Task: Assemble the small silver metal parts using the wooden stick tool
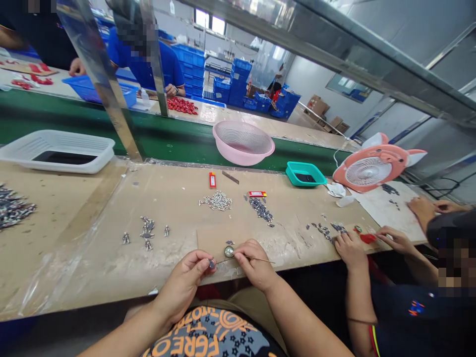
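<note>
Pinched in the left hand [189,275], a grey part [211,264] sits at eight o'clock from the cap [229,252], likely for short reach; the right hand [255,264] holds a stick [265,260], seemingly for control.

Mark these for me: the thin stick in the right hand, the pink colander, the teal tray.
Thin stick [265,260]: head view, exposed shaft.
Pink colander [243,158]: head view, outer front wall.
Teal tray [309,184]: head view, outer front wall.
</note>
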A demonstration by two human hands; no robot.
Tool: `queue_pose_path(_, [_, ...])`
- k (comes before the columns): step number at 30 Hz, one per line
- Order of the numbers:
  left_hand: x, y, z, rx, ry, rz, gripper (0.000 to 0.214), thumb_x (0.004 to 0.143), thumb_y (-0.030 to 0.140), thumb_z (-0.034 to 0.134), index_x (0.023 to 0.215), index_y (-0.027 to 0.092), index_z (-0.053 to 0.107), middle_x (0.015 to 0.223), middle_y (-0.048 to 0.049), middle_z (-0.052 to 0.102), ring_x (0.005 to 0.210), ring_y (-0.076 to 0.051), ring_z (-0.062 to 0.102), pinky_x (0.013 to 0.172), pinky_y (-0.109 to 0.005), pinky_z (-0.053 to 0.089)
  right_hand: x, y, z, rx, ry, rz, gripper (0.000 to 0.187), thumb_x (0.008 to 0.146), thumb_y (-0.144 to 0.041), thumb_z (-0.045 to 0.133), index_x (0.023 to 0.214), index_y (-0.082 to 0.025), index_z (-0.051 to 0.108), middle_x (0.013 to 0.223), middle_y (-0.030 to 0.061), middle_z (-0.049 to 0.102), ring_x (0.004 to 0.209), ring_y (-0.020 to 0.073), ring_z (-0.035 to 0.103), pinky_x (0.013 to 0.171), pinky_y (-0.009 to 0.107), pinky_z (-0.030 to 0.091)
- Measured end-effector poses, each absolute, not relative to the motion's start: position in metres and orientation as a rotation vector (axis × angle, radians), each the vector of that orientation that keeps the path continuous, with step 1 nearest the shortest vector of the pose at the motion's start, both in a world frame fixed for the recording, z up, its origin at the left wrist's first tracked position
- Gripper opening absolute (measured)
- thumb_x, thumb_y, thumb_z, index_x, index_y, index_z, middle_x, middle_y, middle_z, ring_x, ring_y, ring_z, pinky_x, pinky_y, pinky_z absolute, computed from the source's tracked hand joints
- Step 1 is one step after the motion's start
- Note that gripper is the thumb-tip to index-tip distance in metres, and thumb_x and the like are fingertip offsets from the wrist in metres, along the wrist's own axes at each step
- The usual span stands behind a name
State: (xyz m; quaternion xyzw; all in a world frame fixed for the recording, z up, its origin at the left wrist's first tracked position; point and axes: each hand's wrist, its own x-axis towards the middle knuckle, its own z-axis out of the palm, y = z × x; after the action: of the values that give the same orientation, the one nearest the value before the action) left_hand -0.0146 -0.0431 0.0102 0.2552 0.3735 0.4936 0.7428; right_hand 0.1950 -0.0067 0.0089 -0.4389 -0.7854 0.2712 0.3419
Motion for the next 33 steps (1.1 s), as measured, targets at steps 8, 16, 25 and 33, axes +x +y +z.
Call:
queue_pose_path(8, [-0.014,-0.042,0.008,0.571,0.799,1.087,0.011,0.081,0.028,0.063,0.083,0.017,0.063,0.077,-0.001,0.062,0.072,-0.013,0.055,0.074,-0.027,0.043,0.18,-0.021,0.023,-1.024,-1.716,1.018,0.018,0.091,-0.028,0.048,0.084,-0.02,0.062,0.079,0.0037,0.061,0.078,0.0157,0.058,0.072,0.03,0.047])
queue_pose_path(16, [-0.015,-0.042,0.008,0.577,0.82,1.057,0.012,0.081,0.029,0.063,0.083,0.018,0.063,0.071,-0.001,0.064,0.072,-0.015,0.057,0.075,-0.029,0.044,0.165,-0.027,0.038,-0.921,-1.811,0.98,0.017,0.091,-0.028,0.047,0.086,-0.02,0.062,0.078,0.0039,0.063,0.079,0.0165,0.057,0.077,0.033,0.046])
queue_pose_path(25, [-0.014,-0.043,0.008,0.608,0.808,1.07,0.01,0.082,0.028,0.062,0.081,0.018,0.063,0.072,-0.0009,0.064,0.073,-0.015,0.057,0.075,-0.029,0.044,0.16,-0.027,0.047,-0.877,-1.94,0.876,0.014,0.09,-0.022,0.047,0.084,-0.021,0.06,0.079,0.0027,0.064,0.078,0.0157,0.057,0.079,0.034,0.044])
queue_pose_path(33, [-0.014,-0.043,0.008,0.608,0.831,1.08,0.012,0.08,0.029,0.064,0.08,0.017,0.063,0.073,-0.0009,0.062,0.072,-0.014,0.056,0.073,-0.028,0.044,0.161,-0.03,0.052,-0.835,-2.019,0.847,0.014,0.09,-0.022,0.046,0.088,-0.021,0.06,0.083,0.0036,0.064,0.08,0.0161,0.058,0.082,0.035,0.044])
